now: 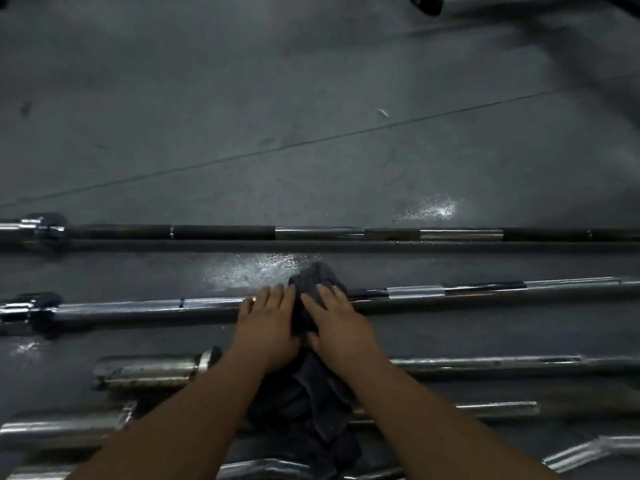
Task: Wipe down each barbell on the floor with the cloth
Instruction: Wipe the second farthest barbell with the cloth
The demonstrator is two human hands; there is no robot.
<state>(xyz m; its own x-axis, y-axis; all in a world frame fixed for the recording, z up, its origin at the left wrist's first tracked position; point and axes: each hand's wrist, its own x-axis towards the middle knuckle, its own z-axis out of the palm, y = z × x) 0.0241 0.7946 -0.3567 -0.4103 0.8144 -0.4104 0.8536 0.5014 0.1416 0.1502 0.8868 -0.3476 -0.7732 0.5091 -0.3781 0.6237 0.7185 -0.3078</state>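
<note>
Dark cloth (pixel 313 282) lies draped over the 2nd barbell (pixel 138 306) on the floor (pixel 311 98), approx. mid-bar. Right hand (pixel 337 323) presses the cloth w/ flat fingers. Left hand (pixel 266 327) rests just beside it, fingers straight across the bar. Far barbell (pixel 221 233) lies parallel.

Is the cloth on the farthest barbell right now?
No, the left hand and right hand press the cloth onto the second barbell; the farthest barbell lies untouched.

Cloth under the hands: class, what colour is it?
The cloth is dark grey, best seen in the head view.
</note>
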